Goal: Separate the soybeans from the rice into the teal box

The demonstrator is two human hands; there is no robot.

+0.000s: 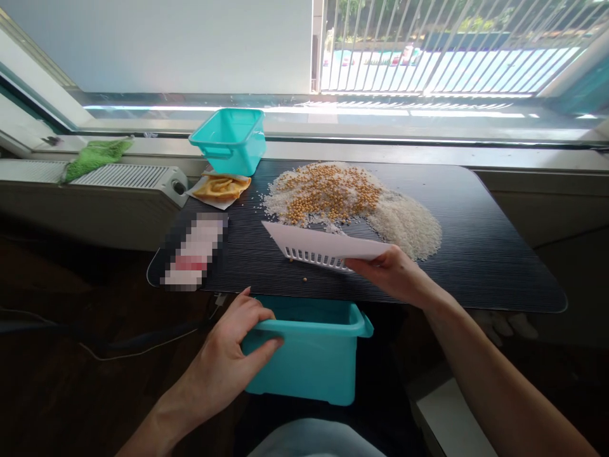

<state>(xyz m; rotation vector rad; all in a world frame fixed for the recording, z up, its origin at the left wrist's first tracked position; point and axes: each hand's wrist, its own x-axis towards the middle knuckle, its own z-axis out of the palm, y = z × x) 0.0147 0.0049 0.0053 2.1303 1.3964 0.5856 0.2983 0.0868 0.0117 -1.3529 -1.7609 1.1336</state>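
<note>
I've got left hand (235, 343) gripping the near bin (304, 362), right hand (404, 276) gripping the slotted scoop (318, 242) — beans (328, 193) lie mixed with rice (412, 222), plenty left to do, I reckon.

A green cloth (99, 157) is draped over the white radiator (130, 206) at the far left, below the window (361, 106). The left part of the glass is covered by a pale panel (190, 47), and a railing (428, 60) is seen outside. On the dark surface (495, 254), a folded yellow item (221, 187) is laid on white paper (223, 204); nearby, a flat object (195, 251) is hidden by pixelation.
</note>
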